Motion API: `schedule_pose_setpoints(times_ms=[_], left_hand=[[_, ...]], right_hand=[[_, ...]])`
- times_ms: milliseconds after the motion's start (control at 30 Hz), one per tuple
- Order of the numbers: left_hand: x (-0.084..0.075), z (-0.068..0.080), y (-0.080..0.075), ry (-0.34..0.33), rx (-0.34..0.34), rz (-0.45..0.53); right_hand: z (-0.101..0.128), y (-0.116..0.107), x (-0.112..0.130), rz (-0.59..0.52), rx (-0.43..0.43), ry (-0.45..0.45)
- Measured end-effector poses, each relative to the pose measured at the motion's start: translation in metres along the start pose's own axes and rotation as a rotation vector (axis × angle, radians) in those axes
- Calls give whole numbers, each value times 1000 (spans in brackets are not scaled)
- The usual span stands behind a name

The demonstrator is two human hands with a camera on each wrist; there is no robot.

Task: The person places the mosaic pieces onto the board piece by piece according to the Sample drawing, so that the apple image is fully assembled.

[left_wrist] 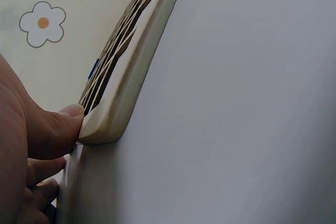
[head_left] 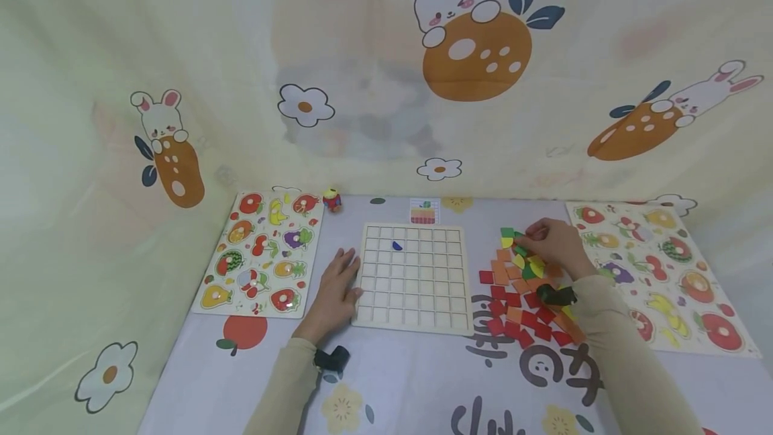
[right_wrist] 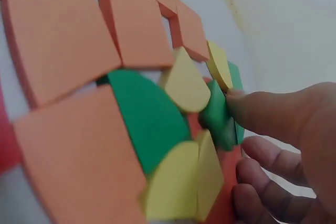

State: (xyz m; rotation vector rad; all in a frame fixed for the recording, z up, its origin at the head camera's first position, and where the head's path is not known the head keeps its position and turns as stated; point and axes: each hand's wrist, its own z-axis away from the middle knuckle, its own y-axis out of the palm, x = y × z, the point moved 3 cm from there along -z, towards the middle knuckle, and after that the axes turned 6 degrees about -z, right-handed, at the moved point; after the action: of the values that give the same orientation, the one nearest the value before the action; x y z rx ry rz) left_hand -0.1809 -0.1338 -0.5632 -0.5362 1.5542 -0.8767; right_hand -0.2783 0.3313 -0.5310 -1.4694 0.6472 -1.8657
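My right hand (head_left: 555, 242) reaches into the pile of foam tiles (head_left: 524, 294) on the right half of the table (head_left: 410, 381), thumb and fingers pinching a green tile (right_wrist: 218, 114) at the pile's far end; yellow, orange and red pieces lie touching all around it. My left hand (head_left: 335, 291) lies flat with fingers straight, thumb (left_wrist: 63, 124) pressed against the near left corner of the wooden grid board (head_left: 415, 278), which sits at the table's middle. The board's square cells hold a single blue piece (head_left: 396, 245), in the second row from the far edge, left of centre. A small pattern card (head_left: 425, 211) lies just beyond the board's far edge. A fruit peg puzzle (head_left: 262, 254) lies along the table's left edge, a second fruit puzzle (head_left: 661, 274) along the right edge. A small red and yellow toy (head_left: 331, 200) stands near the far left corner. A printed cloth covers the table, and a rabbit-and-carrot curtain (head_left: 386, 66) hangs behind.
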Motion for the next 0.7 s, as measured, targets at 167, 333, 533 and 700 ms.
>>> schedule_pose_setpoints(times_ms=[167,333,533,700], left_hand=[[0,1,-1,-1,-3,5],[1,1,-1,3,4,5],[1,1,-2,-8,15,-3],[0,1,-3,-11,19,6]], right_hand=[[-4,4,10,33,10,-2],[-5,7,15,83,21,-52],[-5,10,15,70,-18,-149],[-2,5,9,-26,-126,-148]])
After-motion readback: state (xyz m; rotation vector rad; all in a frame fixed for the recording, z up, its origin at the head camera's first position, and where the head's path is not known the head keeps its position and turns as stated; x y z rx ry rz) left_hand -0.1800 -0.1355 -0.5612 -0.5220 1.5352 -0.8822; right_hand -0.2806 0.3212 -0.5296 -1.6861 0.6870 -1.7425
